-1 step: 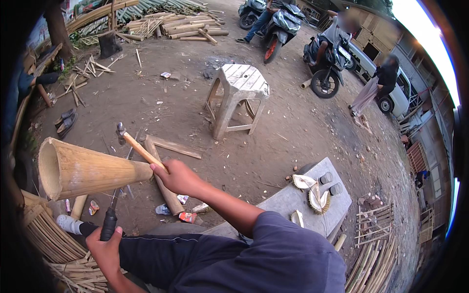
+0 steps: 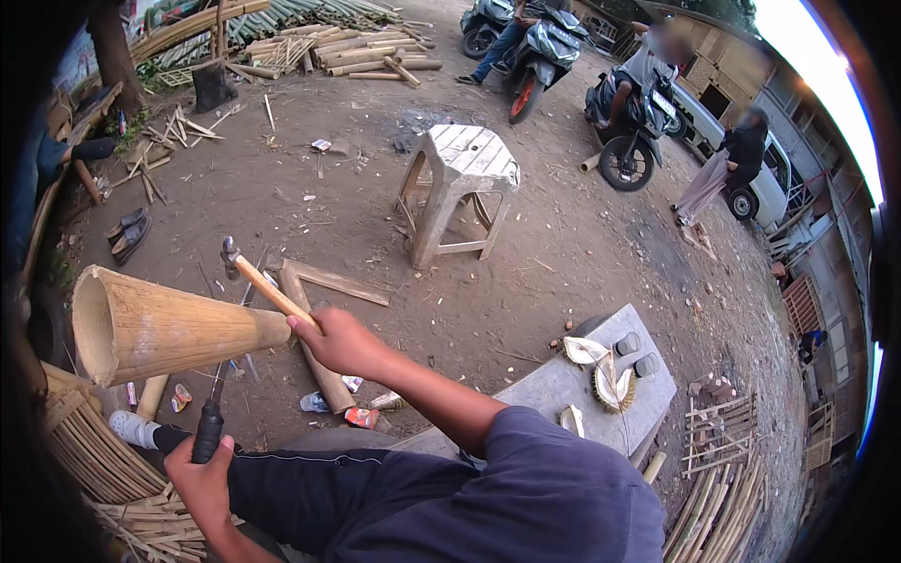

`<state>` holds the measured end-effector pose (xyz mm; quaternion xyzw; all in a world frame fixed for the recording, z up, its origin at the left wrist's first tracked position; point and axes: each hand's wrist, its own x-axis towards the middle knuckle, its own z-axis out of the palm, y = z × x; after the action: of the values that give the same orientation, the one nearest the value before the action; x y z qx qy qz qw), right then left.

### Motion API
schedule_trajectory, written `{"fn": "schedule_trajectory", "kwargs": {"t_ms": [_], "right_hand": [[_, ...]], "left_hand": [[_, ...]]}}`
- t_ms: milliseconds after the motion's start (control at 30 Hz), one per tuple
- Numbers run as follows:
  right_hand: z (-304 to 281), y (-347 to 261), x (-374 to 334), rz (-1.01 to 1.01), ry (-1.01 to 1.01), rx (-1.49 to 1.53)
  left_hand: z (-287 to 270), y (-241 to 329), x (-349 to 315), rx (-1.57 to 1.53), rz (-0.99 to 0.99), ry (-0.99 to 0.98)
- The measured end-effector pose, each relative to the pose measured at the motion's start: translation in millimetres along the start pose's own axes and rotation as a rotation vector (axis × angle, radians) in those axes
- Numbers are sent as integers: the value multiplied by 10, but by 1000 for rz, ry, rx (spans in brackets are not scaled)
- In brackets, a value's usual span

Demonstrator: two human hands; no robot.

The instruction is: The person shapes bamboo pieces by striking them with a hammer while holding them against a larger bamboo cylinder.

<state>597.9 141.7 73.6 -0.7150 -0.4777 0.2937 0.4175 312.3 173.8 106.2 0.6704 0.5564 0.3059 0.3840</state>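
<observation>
"What takes up the most room?"

"The dirt yard (image 2: 328, 211). Next is a grey bench (image 2: 511, 403), which runs past the right arm, and beyond it a worn plastic stool (image 2: 465, 202) standing upright."

"And the work itself?"

"A flared bamboo piece (image 2: 183, 327). It lies out in front, toward the left, wide open mouth to the left, narrow end by the right hand (image 2: 343, 342)."

"Is that hand holding it?"

"I can't tell whether they touch. The fingers are clenched round the wooden handle of a hammer (image 2: 274, 286), its metal head out past the bamboo."

"The left hand (image 2: 202, 479)?"

"Wrapped round the black grip of a thin-shafted tool (image 2: 208, 432). The shaft rises and disappears behind the bamboo; whether it bears on it is hidden."

"Anything smaller?"

"On the bench, a spiky husk (image 2: 613, 389) with a pale inside, and two glasses (image 2: 646, 365) standing just beside it."
</observation>
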Motion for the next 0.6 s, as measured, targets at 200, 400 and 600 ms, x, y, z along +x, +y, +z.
{"fn": "schedule_trajectory", "kwargs": {"t_ms": [200,400,600], "right_hand": [[224,-244,-18,-70,-72,53],[546,-492,-51,-166,-138,126],[929,-742,-99,-250,-204,118]], "left_hand": [[-187,-192,-111,-93,0,127],[-512,-408,-267,-154,-79,178],[-717,-601,-509,-129,-41,333]]}}
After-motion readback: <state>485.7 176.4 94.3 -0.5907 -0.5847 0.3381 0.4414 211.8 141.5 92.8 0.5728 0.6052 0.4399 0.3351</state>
